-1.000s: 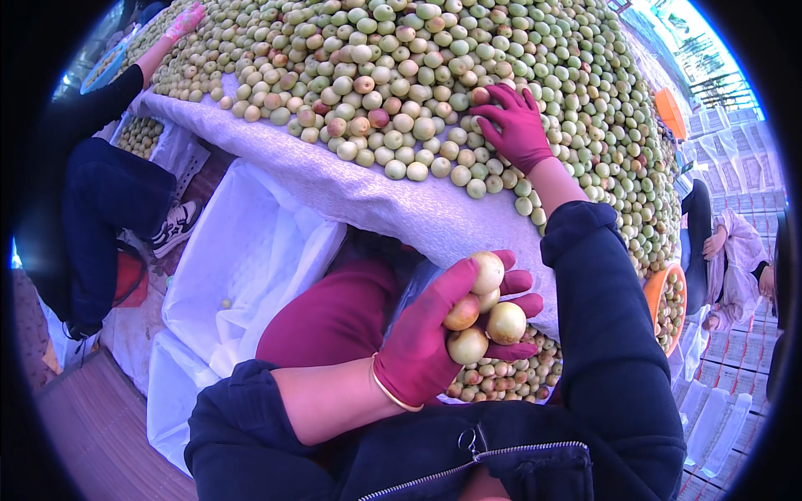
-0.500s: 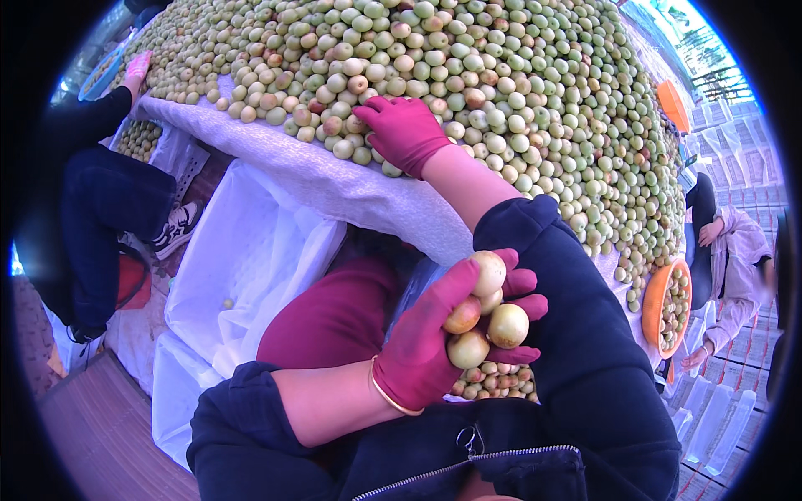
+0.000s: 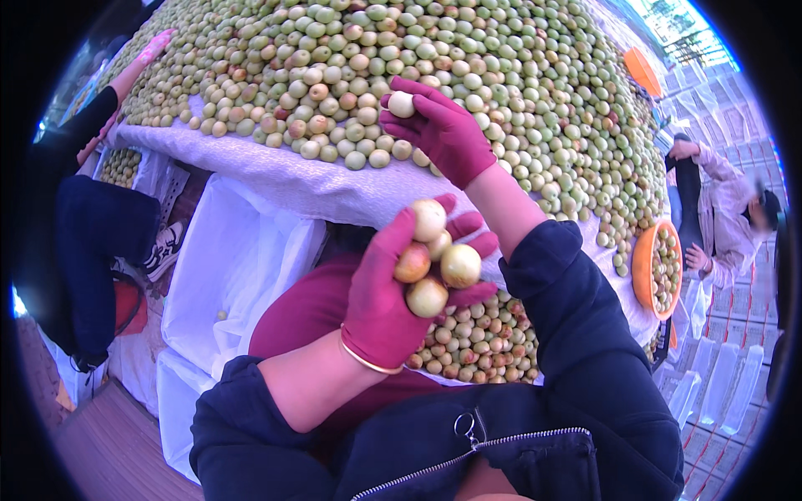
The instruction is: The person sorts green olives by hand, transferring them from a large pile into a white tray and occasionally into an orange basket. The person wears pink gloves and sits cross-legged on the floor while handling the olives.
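My left hand (image 3: 384,288), in a dark red glove, cups several jujubes (image 3: 460,265) in its palm; they are pale green, some with reddish-brown patches. Above the near edge of a big jujube pile (image 3: 334,58), my right hand (image 3: 447,138), gloved the same, grips one pale jujube (image 3: 401,104) between thumb and fingers. Partly hidden behind my left hand, more jujubes (image 3: 480,342), many of them browner, lie close to my lap.
A white cloth (image 3: 251,163) lies under the pile. Left of my knee stands a white-lined crate (image 3: 225,250) with a single fruit in it. An orange basin (image 3: 643,267) of jujubes is at right. Co-workers sit at left (image 3: 92,200) and right (image 3: 727,196).
My right hand has come up off the pile with a jujube in its fingers. My left hand has shifted up and left in the picture, still holding its jujubes.
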